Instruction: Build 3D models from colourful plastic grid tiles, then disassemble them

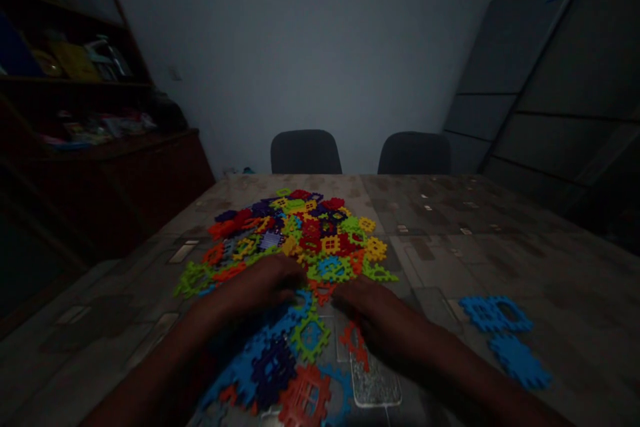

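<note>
A heap of multicoloured plastic interlocking waffle-shaped pieces (300,237) covers the middle of the patterned table (500,247). My left hand (261,285) lies palm down on the near edge of the heap, its fingers pointing right. Facing it, my right hand (373,317) rests just to the right, with its fingertips close to a red-orange piece (323,291). Neither hand shows a clear grip, and the palms are hidden. Below them, a joined blue, purple and red group of pieces (270,373) lies partly under my left forearm. A separate blue piece group (495,313) lies off to the right.
Another blue piece group (519,361) lies near my right forearm. Two dark chairs (306,152) stand beyond the far table edge. A wooden shelf unit (75,80) holding assorted items stands at the left, and large grey panels (540,80) lean at the right.
</note>
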A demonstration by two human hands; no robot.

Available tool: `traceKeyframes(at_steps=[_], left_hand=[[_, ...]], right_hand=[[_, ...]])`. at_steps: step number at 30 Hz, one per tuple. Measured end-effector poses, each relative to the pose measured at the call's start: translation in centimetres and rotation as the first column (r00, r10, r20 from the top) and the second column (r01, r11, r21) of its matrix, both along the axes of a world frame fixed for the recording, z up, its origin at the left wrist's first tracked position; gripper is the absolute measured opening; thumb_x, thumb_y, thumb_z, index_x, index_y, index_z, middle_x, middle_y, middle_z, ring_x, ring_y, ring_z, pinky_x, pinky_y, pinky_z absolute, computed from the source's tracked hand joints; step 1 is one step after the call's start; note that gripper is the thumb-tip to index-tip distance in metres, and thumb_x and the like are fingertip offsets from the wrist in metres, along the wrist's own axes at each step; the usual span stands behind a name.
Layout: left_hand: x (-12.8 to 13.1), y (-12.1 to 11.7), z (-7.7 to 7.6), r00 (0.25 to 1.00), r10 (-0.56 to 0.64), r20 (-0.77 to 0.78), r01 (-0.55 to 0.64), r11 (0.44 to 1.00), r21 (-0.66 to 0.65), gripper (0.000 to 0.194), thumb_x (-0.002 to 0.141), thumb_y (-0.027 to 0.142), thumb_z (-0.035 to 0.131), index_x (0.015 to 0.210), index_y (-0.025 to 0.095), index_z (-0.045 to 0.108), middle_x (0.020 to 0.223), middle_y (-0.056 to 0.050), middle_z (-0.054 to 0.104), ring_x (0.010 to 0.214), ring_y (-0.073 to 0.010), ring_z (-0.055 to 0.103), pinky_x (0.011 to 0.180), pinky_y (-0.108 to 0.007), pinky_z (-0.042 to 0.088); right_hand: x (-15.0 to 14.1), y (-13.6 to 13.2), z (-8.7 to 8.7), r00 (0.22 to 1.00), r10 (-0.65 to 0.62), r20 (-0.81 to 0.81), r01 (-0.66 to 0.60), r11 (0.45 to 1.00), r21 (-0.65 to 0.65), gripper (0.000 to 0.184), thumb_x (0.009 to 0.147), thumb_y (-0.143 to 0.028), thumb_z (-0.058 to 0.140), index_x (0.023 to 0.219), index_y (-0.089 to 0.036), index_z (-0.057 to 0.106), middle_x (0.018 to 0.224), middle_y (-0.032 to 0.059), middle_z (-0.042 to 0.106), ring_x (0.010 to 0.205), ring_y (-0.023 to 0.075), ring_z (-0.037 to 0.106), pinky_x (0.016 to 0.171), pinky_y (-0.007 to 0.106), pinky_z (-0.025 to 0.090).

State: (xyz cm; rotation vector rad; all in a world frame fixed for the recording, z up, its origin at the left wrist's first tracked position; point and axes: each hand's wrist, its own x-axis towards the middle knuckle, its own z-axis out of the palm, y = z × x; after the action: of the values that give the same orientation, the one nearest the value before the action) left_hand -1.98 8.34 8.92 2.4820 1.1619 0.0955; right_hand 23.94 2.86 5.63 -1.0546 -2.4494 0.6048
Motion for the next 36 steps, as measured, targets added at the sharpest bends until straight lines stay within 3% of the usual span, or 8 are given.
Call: traceKeyframes(at_steps=[4, 9, 15, 20, 27, 36], left_hand=[[0.0, -1.1, 0.5, 0.995, 0.012, -0.101, -0.019, 0.997, -0.074, 0.053, 0.072, 0.020, 0.078, 0.122, 0.024, 0.063, 0.127, -0.003, 0.064, 0.117, -0.0264, 0.058, 0.101, -0.035, 0.044], [0.6, -1.5, 0.3, 0.992, 0.015, -0.124, -0.023, 0.997, -0.069, 0.070, 0.069, 0.014, 0.084, 0.133, 0.025, 0.056, 0.138, -0.006, 0.056, 0.128, -0.0278, 0.051, 0.109, -0.037, 0.038], [1.0, -1.6, 0.1, 0.984, 0.032, -0.178, -0.044, 0.997, -0.067, 0.061, 0.067, 0.016, 0.085, 0.123, 0.027, 0.062, 0.129, -0.005, 0.061, 0.118, -0.0288, 0.057, 0.102, -0.037, 0.043], [1.4, -1.8, 0.1, 0.984, 0.026, -0.174, -0.039, 0.996, -0.075, 0.060, 0.070, 0.012, 0.080, 0.125, 0.028, 0.061, 0.126, -0.004, 0.064, 0.115, -0.0280, 0.058, 0.100, -0.038, 0.043], [1.9, -2.0, 0.6, 0.987, -0.009, -0.160, -0.004, 0.996, -0.085, 0.049, 0.075, 0.009, 0.074, 0.121, 0.025, 0.064, 0.126, -0.005, 0.065, 0.116, -0.0276, 0.059, 0.103, -0.038, 0.042], [1.2, -2.1, 0.9, 0.988, -0.010, -0.156, -0.016, 0.986, -0.166, 0.063, 0.072, 0.013, 0.082, 0.129, 0.029, 0.060, 0.134, -0.002, 0.062, 0.125, -0.0263, 0.055, 0.107, -0.036, 0.040]], right_hand=[[-2.1, 3.5, -1.0, 0.997, -0.055, 0.049, 0.052, 0.997, 0.060, 0.024, 0.097, -0.010, 0.044, 0.107, -0.018, 0.064, 0.109, 0.0085, 0.068, 0.098, 0.0201, 0.060, 0.089, 0.031, 0.044], [-2.4, 5.0, -1.3, 0.982, -0.136, 0.130, 0.127, 0.989, 0.073, 0.041, 0.086, -0.007, 0.057, 0.126, -0.016, 0.057, 0.126, 0.0134, 0.062, 0.116, 0.0261, 0.054, 0.100, 0.038, 0.039], [-2.3, 5.2, -1.0, 0.955, -0.202, 0.217, 0.180, 0.977, 0.115, 0.045, 0.085, -0.012, 0.063, 0.129, -0.017, 0.056, 0.128, 0.0133, 0.057, 0.117, 0.0278, 0.050, 0.098, 0.040, 0.039], [-2.8, 5.4, -1.1, 0.931, -0.200, 0.306, 0.155, 0.974, 0.166, 0.021, 0.089, -0.013, 0.058, 0.108, -0.017, 0.064, 0.114, 0.0121, 0.060, 0.107, 0.0276, 0.052, 0.089, 0.039, 0.038], [-3.0, 4.9, -0.9, 0.899, -0.216, 0.380, 0.136, 0.964, 0.227, 0.013, 0.093, -0.016, 0.055, 0.103, -0.016, 0.063, 0.111, 0.0121, 0.064, 0.102, 0.0258, 0.053, 0.086, 0.036, 0.037], [-2.9, 4.8, -1.2, 0.887, -0.210, 0.410, 0.108, 0.960, 0.257, 0.017, 0.094, -0.011, 0.051, 0.096, -0.016, 0.067, 0.100, 0.0108, 0.067, 0.095, 0.0240, 0.057, 0.080, 0.035, 0.035]])
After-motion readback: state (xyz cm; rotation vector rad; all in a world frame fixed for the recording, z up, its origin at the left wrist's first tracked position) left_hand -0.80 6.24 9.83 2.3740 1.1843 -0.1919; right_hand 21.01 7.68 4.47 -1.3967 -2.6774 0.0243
